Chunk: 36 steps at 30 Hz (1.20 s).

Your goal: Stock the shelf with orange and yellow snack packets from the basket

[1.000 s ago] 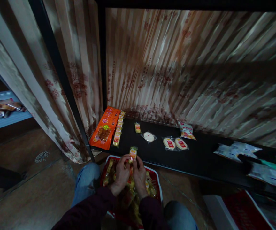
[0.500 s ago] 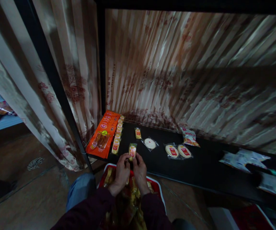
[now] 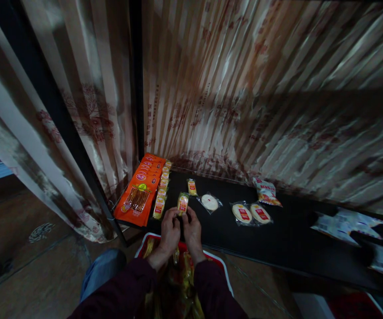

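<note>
Between the fingertips of my left hand (image 3: 170, 230) and my right hand (image 3: 192, 228) is a small wrapped snack cake (image 3: 182, 203), yellow with a red label. Both hands are closed on its lower end, holding it upright over the near part of the black shelf (image 3: 224, 237). Just left of it runs a row of similar wrapped cakes (image 3: 159, 206). One more wrapped cake (image 3: 192, 187) lies behind it, beside a round white packaged cake (image 3: 209, 202). Below my wrists stands a red basket with a white rim (image 3: 224, 270), holding several yellow wrapped pieces.
Orange snack bags (image 3: 136, 195) overlap in a row at the shelf's left end, by a dark post (image 3: 88, 177). Farther right lie two round packaged cakes (image 3: 251, 213), a chip-like bag (image 3: 267, 191) and silvery packets (image 3: 347, 223). A patterned curtain (image 3: 224, 88) hangs behind.
The held cake has moved slightly forward, toward the shelf, and its red label now shows more plainly. My head view has tilted and shifted a little; both hands keep their hold.
</note>
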Available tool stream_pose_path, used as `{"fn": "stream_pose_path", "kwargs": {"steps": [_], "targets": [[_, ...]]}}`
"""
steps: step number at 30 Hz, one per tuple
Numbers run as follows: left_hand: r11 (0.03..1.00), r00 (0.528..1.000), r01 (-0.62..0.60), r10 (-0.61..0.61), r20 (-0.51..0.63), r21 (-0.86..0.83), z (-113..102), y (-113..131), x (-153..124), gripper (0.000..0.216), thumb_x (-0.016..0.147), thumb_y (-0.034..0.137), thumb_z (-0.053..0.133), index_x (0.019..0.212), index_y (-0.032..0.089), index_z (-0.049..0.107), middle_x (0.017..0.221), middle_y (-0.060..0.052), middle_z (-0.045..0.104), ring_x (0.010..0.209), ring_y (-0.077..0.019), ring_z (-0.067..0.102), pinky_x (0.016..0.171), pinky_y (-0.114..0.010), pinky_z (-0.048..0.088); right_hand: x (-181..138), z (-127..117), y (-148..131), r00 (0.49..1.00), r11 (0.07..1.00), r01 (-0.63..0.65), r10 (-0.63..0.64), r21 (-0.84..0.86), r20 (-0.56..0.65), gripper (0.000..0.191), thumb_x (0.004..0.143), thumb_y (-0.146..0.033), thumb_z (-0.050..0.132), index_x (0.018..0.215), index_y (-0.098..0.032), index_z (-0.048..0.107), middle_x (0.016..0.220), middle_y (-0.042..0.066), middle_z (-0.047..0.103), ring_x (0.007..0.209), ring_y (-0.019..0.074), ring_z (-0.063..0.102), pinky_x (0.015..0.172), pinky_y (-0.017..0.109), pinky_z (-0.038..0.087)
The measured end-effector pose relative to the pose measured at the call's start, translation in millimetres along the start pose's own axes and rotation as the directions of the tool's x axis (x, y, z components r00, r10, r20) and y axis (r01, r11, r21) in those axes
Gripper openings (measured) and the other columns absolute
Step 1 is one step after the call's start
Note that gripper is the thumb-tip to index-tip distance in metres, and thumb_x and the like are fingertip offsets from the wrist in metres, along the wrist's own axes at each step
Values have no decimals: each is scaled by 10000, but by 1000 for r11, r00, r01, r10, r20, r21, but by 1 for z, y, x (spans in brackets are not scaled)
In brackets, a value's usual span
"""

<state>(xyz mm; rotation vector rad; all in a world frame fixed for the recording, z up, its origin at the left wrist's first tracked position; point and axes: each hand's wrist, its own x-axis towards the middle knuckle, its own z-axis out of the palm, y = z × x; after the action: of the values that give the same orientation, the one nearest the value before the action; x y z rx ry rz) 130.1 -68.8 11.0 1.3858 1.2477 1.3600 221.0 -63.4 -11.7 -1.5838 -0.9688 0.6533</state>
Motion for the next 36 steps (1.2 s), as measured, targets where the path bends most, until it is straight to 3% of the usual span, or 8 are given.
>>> {"fn": "stream_pose_path", "kwargs": {"steps": [16,28,36], "targets": [[996,996,91,-90,-29,21,22,-6,39,303,765,98,449,967,198,652,1165,-73,648,1144,-191,558,1077,-387,364,48,21,12,999,999,27,-27,35,17,428,726,-391,539,1078,-172,648,1018,99,722,899,237,667,859,367,487],[979,976,200,-198,-92,22,44,-15,90,281,802,172,480,1018,176,661,1263,-113,615,1212,-223,531,1093,-391,338,92,44,-9,997,997,74,-74,-37,16,415,701,-391,497,1009,-172,669,912,88,721,826,242,655,795,358,498],[980,975,172,-154,-161,104,63,-23,110,267,845,183,466,1034,166,653,1224,-122,632,1198,-228,542,1080,-388,355,114,55,-7,999,989,34,-39,142,35,408,647,-276,477,994,-160,657,949,89,713,859,214,638,867,353,495]]}}
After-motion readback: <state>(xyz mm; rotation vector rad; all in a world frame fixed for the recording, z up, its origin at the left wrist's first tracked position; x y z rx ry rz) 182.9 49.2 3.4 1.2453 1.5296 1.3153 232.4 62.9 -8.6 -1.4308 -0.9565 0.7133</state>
